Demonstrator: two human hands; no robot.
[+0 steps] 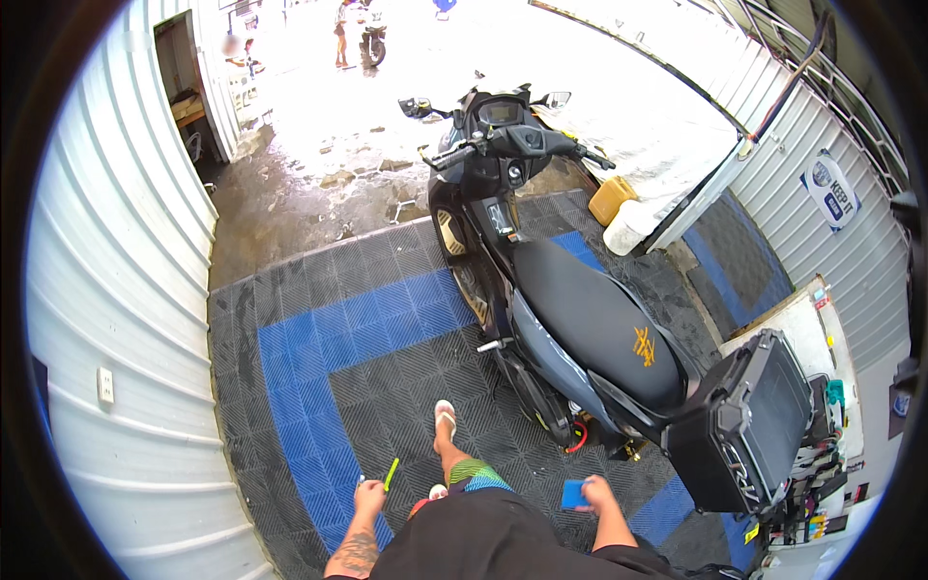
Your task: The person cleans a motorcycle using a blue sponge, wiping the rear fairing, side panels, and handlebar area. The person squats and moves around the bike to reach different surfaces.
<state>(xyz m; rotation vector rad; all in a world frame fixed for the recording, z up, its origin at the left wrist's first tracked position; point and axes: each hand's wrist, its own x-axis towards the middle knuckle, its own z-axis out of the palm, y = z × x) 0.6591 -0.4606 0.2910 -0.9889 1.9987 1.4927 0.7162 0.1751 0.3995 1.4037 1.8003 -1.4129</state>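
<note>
My left hand (370, 497) is closed around a slim item with a bright yellow-green strip (391, 475) sticking out to its right; its exact kind is unclear. In my right hand (597, 492) is a flat blue rectangular item (573, 494), perhaps a cloth or pad. Ahead and to the right stands a dark scooter (565, 290) with a black seat (594, 312) bearing orange writing. A black top case (739, 428) is mounted at its rear. Neither hand touches the scooter.
Black and blue ribbed floor tiles (362, 319) lie underfoot. A corrugated metal wall (123, 290) runs along the left. A yellow jerrycan (612, 201) and white bucket (628, 228) stand beyond the scooter. Bottles and tools crowd the right side. People and a motorcycle (373, 40) are outside.
</note>
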